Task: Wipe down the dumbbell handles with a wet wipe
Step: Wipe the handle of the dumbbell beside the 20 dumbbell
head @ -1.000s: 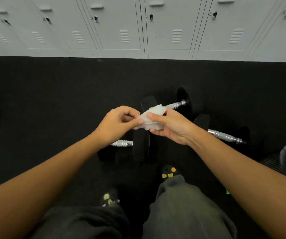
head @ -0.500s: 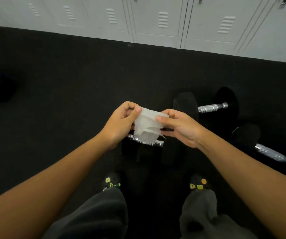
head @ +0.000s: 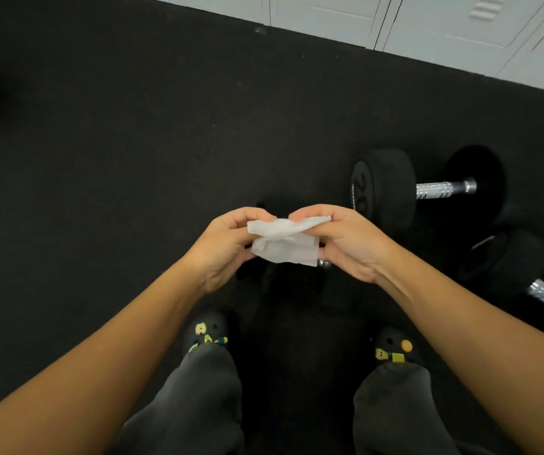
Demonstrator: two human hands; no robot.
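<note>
Wet wipe is pinched at its edges by my left hand and right hand, above the floor. Dumbbell handle lies well right, untouched. Risk: overstretching could tear the sheet.

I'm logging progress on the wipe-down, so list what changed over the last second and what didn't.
The wet wipe went from a bunched wad to a partly unfolded sheet, pulled open between the left hand and right hand. The view tipped downward, sliding the lockers toward the top right. Unchanged: both hands pinch the wipe, and the dumbbells lie untouched on the black floor.
</note>
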